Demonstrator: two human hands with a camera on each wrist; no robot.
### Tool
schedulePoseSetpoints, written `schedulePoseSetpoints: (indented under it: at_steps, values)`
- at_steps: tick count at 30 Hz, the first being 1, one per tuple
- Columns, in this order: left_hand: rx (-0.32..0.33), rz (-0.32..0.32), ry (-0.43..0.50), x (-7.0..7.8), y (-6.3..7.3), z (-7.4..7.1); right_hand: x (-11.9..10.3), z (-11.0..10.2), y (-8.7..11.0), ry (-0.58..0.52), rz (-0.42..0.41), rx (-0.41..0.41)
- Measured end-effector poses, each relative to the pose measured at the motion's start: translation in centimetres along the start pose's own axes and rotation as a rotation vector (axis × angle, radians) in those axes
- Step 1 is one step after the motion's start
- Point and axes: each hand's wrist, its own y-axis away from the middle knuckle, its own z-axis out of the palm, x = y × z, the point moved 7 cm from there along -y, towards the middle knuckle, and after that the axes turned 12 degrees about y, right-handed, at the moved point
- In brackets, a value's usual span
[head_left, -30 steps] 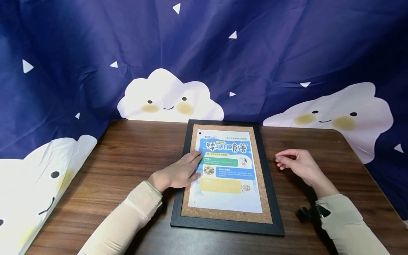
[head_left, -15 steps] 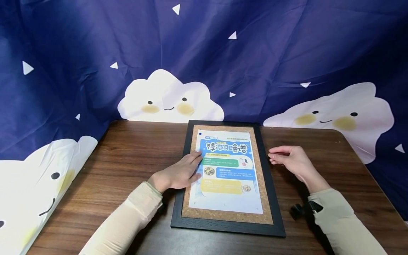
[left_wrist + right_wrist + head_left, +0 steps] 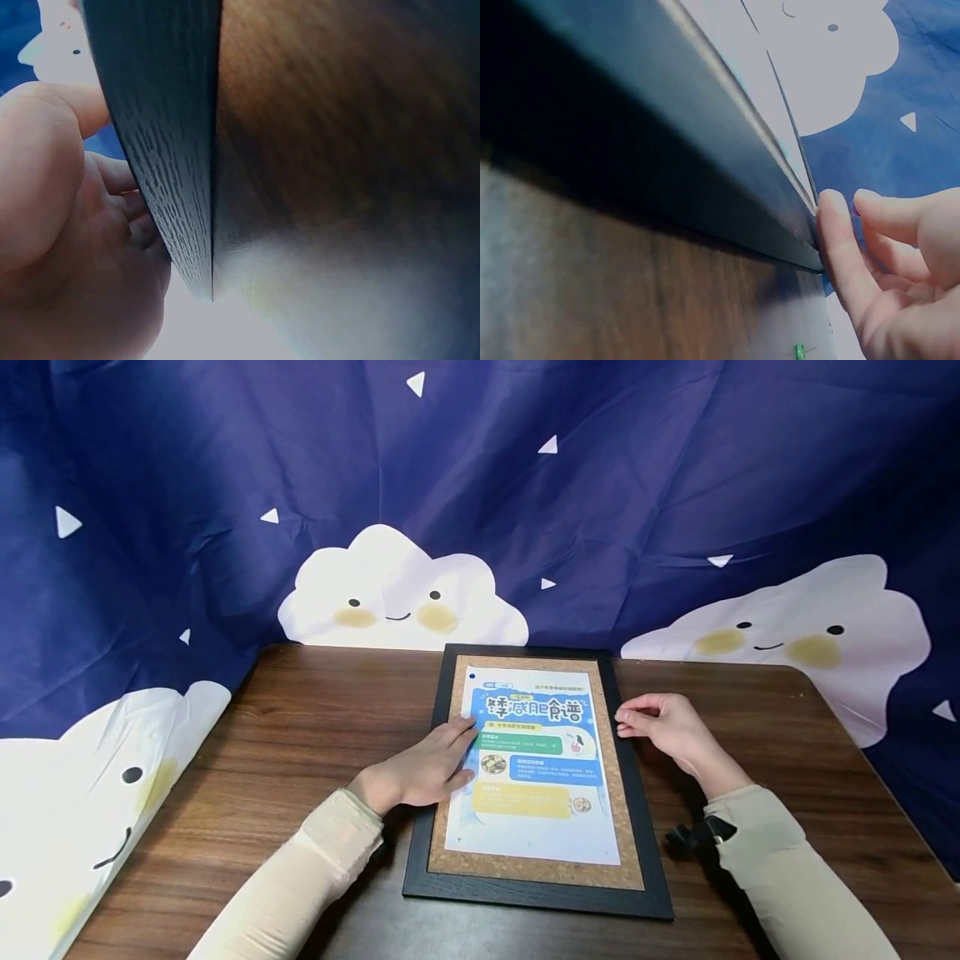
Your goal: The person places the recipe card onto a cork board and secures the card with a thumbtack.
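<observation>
A cork board [image 3: 536, 874] with a black frame [image 3: 525, 897] lies flat on the table. On its cork is a printed poster [image 3: 534, 843] in blue, green and yellow, with a blue pushpin [image 3: 472, 676] at its top left corner. My left hand [image 3: 420, 768] rests across the frame's left side, fingers spread onto the poster's edge. My right hand [image 3: 663, 727] is at the frame's right side, thumb and fingertips together. In the right wrist view, a small purplish thing [image 3: 856, 209] shows at the thumb tip of that hand, mostly hidden by the fingers.
A green pushpin [image 3: 800, 351] lies on the brown wooden table [image 3: 322, 693], beside the frame in the right wrist view. Behind the table hangs a dark blue cloth [image 3: 480, 460] with white clouds. A black wrist camera [image 3: 686, 839] sticks out from the right sleeve.
My right hand has moved left and slightly away from me, from over the bare table to the frame's right side. The left hand and the board have stayed put.
</observation>
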Motion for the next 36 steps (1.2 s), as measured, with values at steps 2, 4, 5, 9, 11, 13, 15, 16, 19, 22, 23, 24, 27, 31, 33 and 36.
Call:
schedulePoseSetpoints:
  at_steps: [2,4,5,9,11,13,15,16,19,22,23,24,27,31,33,36]
  values:
    - [0.001,-0.001,-0.003,0.0,0.0,0.0,-0.2,0.1,-0.3,-0.009,-0.009,-0.017]
    - [0.005,-0.002,-0.007,0.0,0.0,-0.1,-0.5,0.3,-0.6,-0.029,-0.017,-0.038]
    - [0.007,-0.002,-0.009,0.0,0.0,-0.1,-0.6,0.4,-0.8,-0.044,-0.020,-0.048]
    - [0.006,-0.001,-0.008,0.0,0.0,-0.2,-1.0,0.9,-1.8,-0.134,-0.007,-0.064]
    - [0.003,-0.002,-0.003,0.1,0.0,-0.1,-1.1,1.2,-2.3,-0.164,0.003,-0.062]
    - [0.000,-0.002,0.000,0.1,0.0,0.0,-1.3,1.4,-2.9,-0.186,0.014,-0.057]
    - [0.000,-0.002,0.000,0.0,0.0,0.0,-1.5,1.5,-3.4,-0.205,0.013,-0.054]
    - [0.001,-0.001,-0.001,0.0,0.0,0.0,-1.5,1.6,-3.6,-0.212,0.013,-0.051]
    - [0.002,0.001,-0.002,0.0,0.0,0.0,-1.7,1.6,-4.2,-0.236,0.011,-0.042]
    - [0.002,0.002,-0.002,0.0,0.0,0.0,-1.7,1.8,-4.7,-0.237,0.023,-0.036]
    - [0.001,0.002,-0.002,0.0,0.0,0.0,-1.7,1.8,-4.8,-0.234,0.026,-0.035]
    - [0.001,0.001,-0.003,0.0,0.0,0.0,-1.8,1.9,-5.0,-0.231,0.029,-0.035]
    - [0.001,-0.002,-0.004,0.0,0.0,0.0,-1.8,2.0,-5.4,-0.217,0.036,-0.032]
    - [-0.006,-0.001,-0.005,0.0,0.0,0.0,-1.8,2.1,-6.1,-0.211,0.045,-0.024]
    - [-0.006,0.001,-0.008,0.0,0.0,0.1,-1.8,2.2,-6.5,-0.220,0.049,-0.018]
    - [-0.003,0.002,-0.010,0.0,0.0,0.1,-1.8,2.1,-7.1,-0.224,0.060,-0.008]
